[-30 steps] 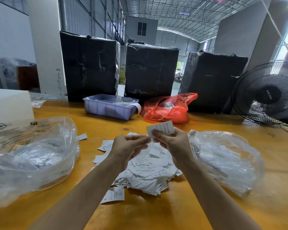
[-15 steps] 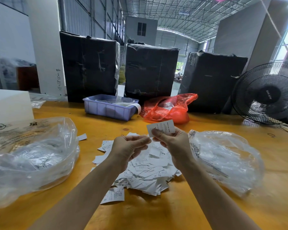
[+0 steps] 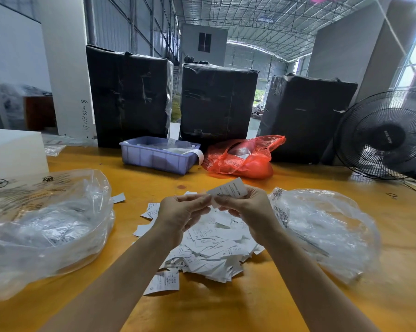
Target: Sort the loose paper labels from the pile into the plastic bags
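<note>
Pinching a paper label (image 3: 228, 190) between thumb and fingers, the right hand (image 3: 247, 209) holds it above the label pile (image 3: 209, 248); the left hand (image 3: 180, 214) nips its near edge. A loose nip could drop it back, or clinging labels could reach the wrong clear plastic bag (image 3: 322, 226) beside it.

Label pile (image 3: 209, 248) is lying mid-table (image 3: 250, 307); left plastic bag (image 3: 46, 231) is sitting left of it, right plastic bag (image 3: 322, 231) right of it; both hands are meeting above the pile, right hand (image 3: 247, 209) pinching one label (image 3: 228, 189), left hand (image 3: 180, 216) touching its edge; tray (image 3: 156, 158) and carrier bag (image 3: 243, 158) are sitting behind, three wrapped boxes (image 3: 216, 101) behind those; fan (image 3: 384, 135) is standing far right.
</note>
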`<state>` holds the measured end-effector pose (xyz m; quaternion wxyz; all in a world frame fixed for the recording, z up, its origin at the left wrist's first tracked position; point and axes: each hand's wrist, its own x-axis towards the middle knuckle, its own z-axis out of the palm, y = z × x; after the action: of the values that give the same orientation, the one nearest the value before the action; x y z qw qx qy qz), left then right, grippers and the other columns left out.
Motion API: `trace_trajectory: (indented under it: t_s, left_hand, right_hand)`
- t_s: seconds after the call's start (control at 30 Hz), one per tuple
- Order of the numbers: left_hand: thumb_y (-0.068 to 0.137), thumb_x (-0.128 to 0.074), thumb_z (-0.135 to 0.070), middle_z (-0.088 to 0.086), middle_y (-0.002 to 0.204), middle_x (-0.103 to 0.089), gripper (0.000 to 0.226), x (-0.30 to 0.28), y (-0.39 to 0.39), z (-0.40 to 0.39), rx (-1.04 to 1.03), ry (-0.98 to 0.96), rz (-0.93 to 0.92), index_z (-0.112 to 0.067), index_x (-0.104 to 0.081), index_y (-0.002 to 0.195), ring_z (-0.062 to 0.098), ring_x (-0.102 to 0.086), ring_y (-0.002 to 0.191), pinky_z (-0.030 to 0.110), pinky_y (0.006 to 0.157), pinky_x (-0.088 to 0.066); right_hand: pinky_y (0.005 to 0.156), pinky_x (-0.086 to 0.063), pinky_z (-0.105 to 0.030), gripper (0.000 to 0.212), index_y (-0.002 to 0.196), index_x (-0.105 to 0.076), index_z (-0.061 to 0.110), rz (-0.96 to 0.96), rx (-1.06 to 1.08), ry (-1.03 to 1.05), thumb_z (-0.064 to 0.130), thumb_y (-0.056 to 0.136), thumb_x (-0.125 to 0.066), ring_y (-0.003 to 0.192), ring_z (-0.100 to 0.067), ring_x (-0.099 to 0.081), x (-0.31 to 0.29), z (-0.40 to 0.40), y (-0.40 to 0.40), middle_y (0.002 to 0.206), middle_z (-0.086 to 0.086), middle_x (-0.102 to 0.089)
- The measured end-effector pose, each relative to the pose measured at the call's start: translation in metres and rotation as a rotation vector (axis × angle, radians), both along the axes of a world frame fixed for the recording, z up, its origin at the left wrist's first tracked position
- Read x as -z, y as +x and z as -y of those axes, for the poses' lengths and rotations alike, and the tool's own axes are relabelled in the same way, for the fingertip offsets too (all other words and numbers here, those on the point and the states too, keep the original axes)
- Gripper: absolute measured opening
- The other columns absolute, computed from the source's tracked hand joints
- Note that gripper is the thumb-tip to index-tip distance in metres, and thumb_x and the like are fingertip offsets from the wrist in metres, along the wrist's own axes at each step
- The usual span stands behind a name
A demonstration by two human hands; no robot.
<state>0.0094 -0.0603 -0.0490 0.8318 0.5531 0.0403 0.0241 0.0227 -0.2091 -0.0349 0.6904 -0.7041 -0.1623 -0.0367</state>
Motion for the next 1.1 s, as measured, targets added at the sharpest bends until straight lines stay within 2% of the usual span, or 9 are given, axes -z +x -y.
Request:
trace_trajectory:
  t_s: [0.2, 0.37, 0.43, 0.6, 0.8, 0.87, 0.97, 1.03, 1.1]
  left_hand:
    - [0.054, -0.077, -0.015, 0.003, 0.06, -0.07, 0.022, 0.004, 0.001, 0.0, -0.022, 0.071, 0.02, -0.007, -0.069, 0.073, 0.007, -0.066, 0.053, 0.014, 0.047, -0.047]
    - [0.07, -0.074, -0.003, 0.003, 0.058, -0.07, 0.009, 0.005, 0.0, 0.004, 0.014, 0.054, 0.033, -0.003, -0.066, 0.075, 0.007, -0.067, 0.052, 0.012, 0.043, -0.046]
    - [0.064, -0.075, -0.009, 0.002, 0.059, -0.07, 0.014, 0.005, 0.0, 0.003, 0.009, 0.057, 0.025, -0.005, -0.066, 0.075, 0.006, -0.067, 0.053, 0.013, 0.044, -0.047]
    - [0.054, -0.078, -0.016, 0.003, 0.064, -0.071, 0.024, 0.004, 0.002, 0.002, 0.017, -0.004, -0.046, -0.01, -0.067, 0.074, 0.009, -0.066, 0.056, 0.026, 0.061, -0.047]
    - [0.071, -0.077, -0.018, 0.002, 0.062, -0.067, 0.011, 0.008, 0.003, 0.007, -0.028, -0.019, -0.049, -0.013, -0.066, 0.072, 0.017, -0.059, 0.067, 0.027, 0.059, -0.045]
    - [0.072, -0.076, -0.017, 0.0, 0.058, -0.066, 0.011, 0.009, 0.003, 0.008, -0.071, -0.021, -0.045, -0.015, -0.066, 0.071, 0.016, -0.058, 0.065, 0.025, 0.053, -0.046]
    - [0.074, -0.075, -0.015, 0.0, 0.057, -0.066, 0.01, 0.01, 0.002, 0.008, -0.118, -0.059, -0.05, -0.015, -0.065, 0.072, 0.015, -0.059, 0.062, 0.017, 0.04, -0.045]
    - [0.074, -0.076, -0.016, 0.002, 0.063, -0.067, 0.011, 0.01, 0.002, 0.009, -0.113, -0.069, -0.073, -0.015, -0.066, 0.075, 0.016, -0.058, 0.067, 0.02, 0.046, -0.047]
    - [0.074, -0.077, -0.022, 0.005, 0.074, -0.065, 0.016, 0.009, 0.003, 0.009, -0.087, -0.025, -0.095, -0.015, -0.065, 0.082, 0.018, -0.057, 0.073, 0.026, 0.059, -0.045]
  right_hand:
    - [0.061, -0.048, -0.022, 0.002, 0.081, -0.068, 0.013, -0.193, -0.11, -0.146, 0.013, 0.083, -0.069, 0.056, -0.01, -0.061, -0.002, 0.007, 0.002, 0.073, -0.002, -0.067]
    - [0.062, -0.05, -0.022, 0.014, 0.087, -0.065, 0.016, -0.275, -0.251, -0.286, 0.029, 0.09, -0.06, 0.063, -0.009, -0.059, -0.003, 0.012, 0.003, 0.083, 0.0, -0.059]
    - [0.063, -0.051, -0.023, 0.013, 0.09, -0.065, 0.015, -0.226, -0.229, -0.273, 0.027, 0.088, -0.062, 0.067, -0.009, -0.061, -0.004, 0.011, 0.004, 0.083, 0.001, -0.063]
    - [0.063, -0.055, -0.025, 0.013, 0.092, -0.061, 0.008, -0.058, 0.049, 0.041, 0.005, 0.082, -0.068, 0.065, -0.016, -0.066, -0.004, 0.013, 0.008, 0.081, -0.011, -0.069]
    - [0.057, -0.048, -0.028, 0.02, 0.102, -0.067, -0.001, 0.108, 0.036, -0.402, 0.01, 0.096, -0.052, 0.051, -0.011, -0.056, 0.006, -0.001, 0.006, 0.065, -0.005, -0.06]
    - [0.058, -0.049, -0.029, 0.019, 0.103, -0.068, 0.007, 0.108, -0.035, -0.425, 0.017, 0.095, -0.053, 0.051, -0.006, -0.055, 0.005, -0.004, 0.003, 0.064, -0.001, -0.059]
    - [0.07, -0.055, -0.033, 0.013, 0.098, -0.066, 0.026, 0.117, -0.142, -0.419, 0.021, 0.086, -0.066, 0.069, -0.012, -0.064, 0.004, -0.006, -0.003, 0.084, 0.001, -0.065]
    - [0.073, -0.056, -0.033, 0.022, 0.103, -0.066, 0.019, 0.118, -0.108, -0.397, 0.009, 0.083, -0.069, 0.076, -0.022, -0.066, 0.006, -0.007, -0.002, 0.092, -0.011, -0.067]
    - [0.068, -0.055, -0.028, 0.021, 0.107, -0.067, 0.006, 0.124, -0.069, -0.39, 0.0, 0.087, -0.062, 0.069, -0.019, -0.063, 0.006, -0.006, -0.001, 0.09, -0.021, -0.067]
